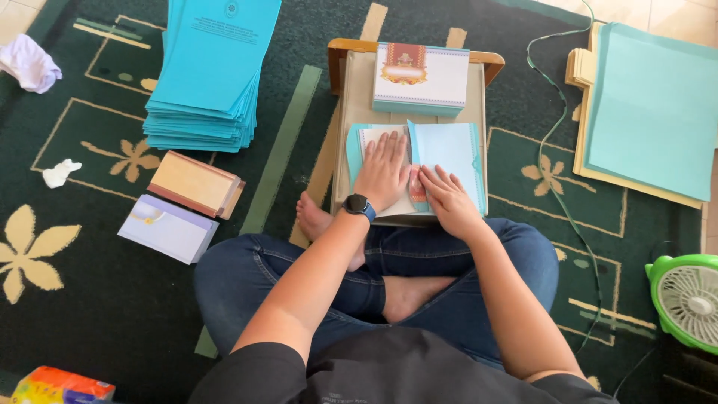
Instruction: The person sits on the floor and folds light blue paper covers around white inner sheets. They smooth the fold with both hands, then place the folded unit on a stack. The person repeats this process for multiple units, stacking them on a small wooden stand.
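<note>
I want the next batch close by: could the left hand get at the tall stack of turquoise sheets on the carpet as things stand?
Probably yes. The left hand lies flat on the card, holding nothing, and only bare carpet separates it from the turquoise stack; likely a forward lean.

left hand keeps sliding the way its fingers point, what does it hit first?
Probably the stack of cards at the far end of the small table. The left hand lies flat on the open blue folder, fingers pointing that way.

There is a single view, from a camera on the sitter's head. It looks almost straight down over the crossed legs onto the small surface (pixel 351 112) in front of the knees, quite close. The surface's near edge sits mid-frame, and the carpeted floor (pixel 90 314) spreads out to every side.
</note>
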